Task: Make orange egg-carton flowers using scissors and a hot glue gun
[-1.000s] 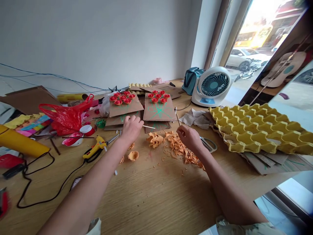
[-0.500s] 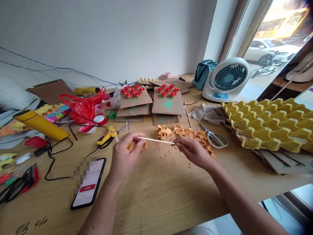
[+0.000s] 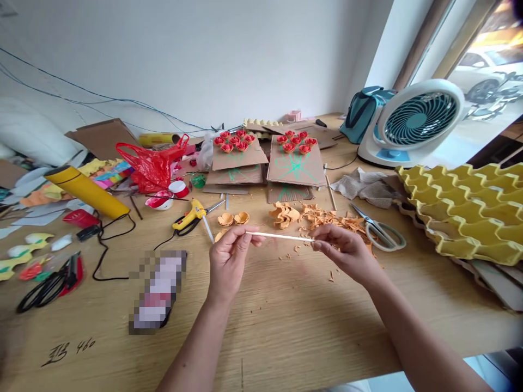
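Note:
A thin pale stick is stretched level between my two hands above the table. My left hand pinches its left end between thumb and fingers. At the other end, the fingertips of my right hand are closed on it. Just beyond my left hand sit small orange flower-shaped cups, one partly hidden by my fingers. Behind my right hand lie a stack of orange petal-edged pieces and a heap of orange scraps.
Scissors lie right of the scraps, near yellow egg trays. A yellow glue gun and a pixelated phone are on the left. Red flowers stand on cardboard at the back, with a fan at right.
The view has shifted, so the table's things appear further right. My hands keep hold of the stick and sit slightly nearer to me, uncovering the orange cups.

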A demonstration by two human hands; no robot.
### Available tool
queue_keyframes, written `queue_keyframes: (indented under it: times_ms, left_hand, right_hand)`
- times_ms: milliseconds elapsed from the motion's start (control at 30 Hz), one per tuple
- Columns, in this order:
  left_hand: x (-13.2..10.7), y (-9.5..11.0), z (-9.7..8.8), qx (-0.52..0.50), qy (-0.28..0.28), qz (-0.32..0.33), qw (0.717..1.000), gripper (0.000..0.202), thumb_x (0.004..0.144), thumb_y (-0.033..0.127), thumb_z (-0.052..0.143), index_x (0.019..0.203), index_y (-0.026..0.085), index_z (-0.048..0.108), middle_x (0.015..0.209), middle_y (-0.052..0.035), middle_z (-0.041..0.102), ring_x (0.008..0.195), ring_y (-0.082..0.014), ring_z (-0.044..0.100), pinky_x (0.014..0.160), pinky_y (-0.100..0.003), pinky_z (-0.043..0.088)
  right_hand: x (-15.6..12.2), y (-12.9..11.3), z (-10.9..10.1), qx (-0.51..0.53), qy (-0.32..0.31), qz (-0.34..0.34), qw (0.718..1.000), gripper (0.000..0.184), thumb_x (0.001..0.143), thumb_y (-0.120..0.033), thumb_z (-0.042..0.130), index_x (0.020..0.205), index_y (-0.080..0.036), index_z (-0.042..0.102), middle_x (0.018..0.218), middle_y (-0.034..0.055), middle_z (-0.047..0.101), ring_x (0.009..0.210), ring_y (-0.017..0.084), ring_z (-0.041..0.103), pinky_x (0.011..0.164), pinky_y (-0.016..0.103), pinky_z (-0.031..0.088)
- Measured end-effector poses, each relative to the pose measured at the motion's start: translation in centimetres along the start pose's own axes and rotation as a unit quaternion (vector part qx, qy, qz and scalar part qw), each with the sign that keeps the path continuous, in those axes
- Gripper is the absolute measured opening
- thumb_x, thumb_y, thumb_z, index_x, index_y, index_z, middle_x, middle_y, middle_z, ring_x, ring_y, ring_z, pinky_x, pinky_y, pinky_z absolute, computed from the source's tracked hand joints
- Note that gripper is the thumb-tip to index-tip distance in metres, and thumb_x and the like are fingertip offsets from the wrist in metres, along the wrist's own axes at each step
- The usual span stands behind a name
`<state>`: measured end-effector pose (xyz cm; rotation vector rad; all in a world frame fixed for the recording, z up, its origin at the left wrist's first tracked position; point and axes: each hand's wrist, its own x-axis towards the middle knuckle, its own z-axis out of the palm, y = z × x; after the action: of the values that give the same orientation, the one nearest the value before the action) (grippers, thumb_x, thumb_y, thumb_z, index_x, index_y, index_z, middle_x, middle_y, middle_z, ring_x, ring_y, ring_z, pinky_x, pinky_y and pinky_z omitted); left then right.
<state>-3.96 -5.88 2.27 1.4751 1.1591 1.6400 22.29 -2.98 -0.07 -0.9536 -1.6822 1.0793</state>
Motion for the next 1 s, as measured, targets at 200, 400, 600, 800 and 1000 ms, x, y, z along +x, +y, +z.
queue_keyframes:
  times_ms: [200,400,600,800,1000]
  left_hand:
    - [-0.3,-2.5,-0.3,-0.034,-0.007,-0.031,0.999,0.019,0.093,0.037,0.068,0.103,0.023,0.076,0.085,-0.0029,0.077,0.078,-0.0147,0.068,0.079,-0.028,0.056]
    - [-0.6,-3.8,0.2,0.071,-0.073,-0.04,0.994,0.022,0.092,0.037,0.067,0.1,0.019,0.077,0.083,-0.0047,0.079,0.073,-0.0157,0.072,0.073,-0.028,0.061]
    - [-1.0,-3.7,0.5,0.125,-0.061,-0.001,0.99,0.021,0.092,0.034,0.065,0.098,0.019,0.077,0.082,-0.0046,0.08,0.071,-0.0164,0.073,0.071,-0.028,0.063]
    - [-1.4,-3.8,0.2,0.156,-0.044,0.046,0.986,0.018,0.093,0.029,0.064,0.105,0.021,0.076,0.088,-0.0036,0.079,0.076,-0.0153,0.074,0.077,-0.028,0.062]
    - [-1.6,-4.2,0.1,0.187,-0.045,0.08,0.978,0.018,0.094,0.026,0.064,0.109,0.023,0.074,0.094,-0.0027,0.08,0.082,-0.0164,0.076,0.082,-0.029,0.061]
  right_hand:
    - [-0.2,0.1,-0.1,0.234,0.068,-0.02,0.97,0.016,0.084,-0.037,0.081,0.089,-0.023,0.075,0.076,0.0024,0.073,0.061,0.014,0.06,0.056,0.027,0.051]
    - [0.2,0.0,0.1,0.263,0.115,-0.063,0.956,0.016,0.086,-0.041,0.078,0.09,-0.025,0.078,0.078,0.0023,0.071,0.062,0.014,0.06,0.061,0.03,0.053]
    - [0.5,0.2,0.0,0.243,0.137,-0.082,0.957,0.025,0.091,-0.049,0.069,0.094,-0.026,0.079,0.085,0.0027,0.061,0.071,0.015,0.056,0.068,0.031,0.05]
    - [0.9,0.2,0.3,0.327,0.18,-0.056,0.926,0.016,0.086,-0.042,0.076,0.094,-0.029,0.076,0.092,0.0013,0.066,0.071,0.013,0.056,0.067,0.028,0.049]
    - [1.3,-0.1,0.0,0.347,0.216,-0.043,0.911,0.017,0.084,-0.04,0.076,0.09,-0.028,0.067,0.083,-0.002,0.066,0.066,0.012,0.056,0.068,0.027,0.052]
